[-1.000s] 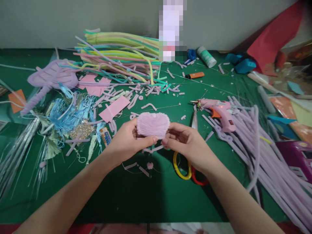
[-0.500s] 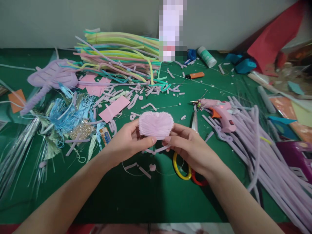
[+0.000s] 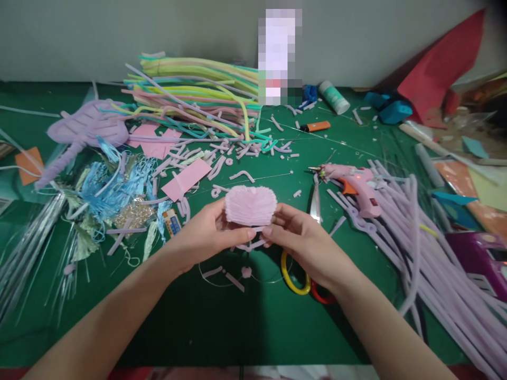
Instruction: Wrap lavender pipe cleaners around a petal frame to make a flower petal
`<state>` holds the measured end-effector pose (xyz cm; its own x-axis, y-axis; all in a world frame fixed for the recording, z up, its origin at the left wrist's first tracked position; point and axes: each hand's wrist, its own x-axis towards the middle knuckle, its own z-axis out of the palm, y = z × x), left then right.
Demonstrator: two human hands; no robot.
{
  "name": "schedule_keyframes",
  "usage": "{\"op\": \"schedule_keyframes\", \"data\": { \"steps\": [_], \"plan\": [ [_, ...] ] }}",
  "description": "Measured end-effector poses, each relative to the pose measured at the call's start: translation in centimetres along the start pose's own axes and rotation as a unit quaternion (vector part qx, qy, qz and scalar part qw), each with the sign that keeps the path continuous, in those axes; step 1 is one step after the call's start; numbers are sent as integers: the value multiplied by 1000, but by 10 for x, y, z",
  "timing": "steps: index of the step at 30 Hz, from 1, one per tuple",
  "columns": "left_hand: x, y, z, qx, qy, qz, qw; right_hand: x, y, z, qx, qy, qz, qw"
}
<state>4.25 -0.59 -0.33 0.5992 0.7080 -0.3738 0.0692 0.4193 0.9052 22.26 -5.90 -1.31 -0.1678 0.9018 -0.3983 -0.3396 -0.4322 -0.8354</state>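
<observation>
A small pale-pink piece built from rows of fuzzy pipe cleaners [image 3: 251,205] is held up between both hands over the green table. My left hand [image 3: 222,224] grips its left side, with the thumb along the lower edge. On the right side, my right hand [image 3: 291,227] pinches the same piece, its thumb tip close to the left one. The fingers behind it are partly hidden. Below the hands lie a bent pink pipe-cleaner strip [image 3: 250,246] and a small pink blob [image 3: 246,272] by a thin wire. Scissors [image 3: 295,274] with yellow and red handles lie under my right hand.
A pink glue gun [image 3: 356,184] rests on lilac pipe cleaners [image 3: 396,237] at the right. Coloured pipe cleaners [image 3: 190,95] are bundled at the back. Blue tassels [image 3: 103,190] and a lilac pipe-cleaner shape [image 3: 89,124] lie left. An orange lighter [image 3: 317,126] sits behind.
The pink piece has tipped slightly and shifted a little left and down in view. My right hand's thumb has moved inward along its lower edge. The camera view has shifted slightly.
</observation>
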Motion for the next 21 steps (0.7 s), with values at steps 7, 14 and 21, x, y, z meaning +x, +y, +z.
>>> {"op": "schedule_keyframes", "data": {
  "steps": [7,14,21],
  "plan": [
    [1,-1,1,15,33,4,999,-1,3,2,-50,40,6,998],
    [1,1,0,42,26,7,999,0,2,1,-56,7,20,998],
    [-1,1,-4,80,25,-6,996,2,0,1,-9,47,6,999]
  ]
}}
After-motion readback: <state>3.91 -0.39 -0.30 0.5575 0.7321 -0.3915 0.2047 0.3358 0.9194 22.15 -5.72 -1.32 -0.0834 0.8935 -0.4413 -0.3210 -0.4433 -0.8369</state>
